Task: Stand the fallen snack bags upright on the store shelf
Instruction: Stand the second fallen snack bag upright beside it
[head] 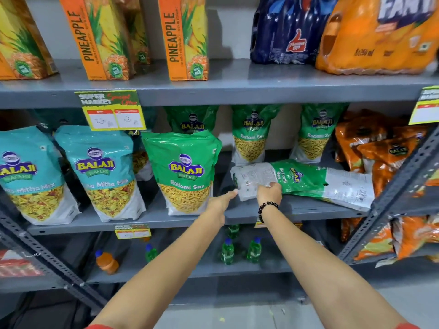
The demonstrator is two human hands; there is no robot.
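Observation:
A green Ratlami Sev bag (297, 178) lies flat on its side on the grey middle shelf (308, 207), its white bottom end pointing left. My right hand (269, 192), with a black bead bracelet on the wrist, grips that white end from the front. My left hand (222, 201) reaches to the bag's lower left corner, its thumb touching the edge; its fingers are hidden behind the hand. An upright green Ratlami Sev bag (187, 172) stands just to the left. Two more upright green bags (251, 134) stand behind the fallen one.
Teal Mitha Mix bags (102, 172) stand upright at the left. Orange bags (380, 148) are piled at the right behind a slanted metal brace (403, 176). Pineapple juice cartons (187, 36) and soda packs sit on the shelf above. Small bottles (228, 251) stand below.

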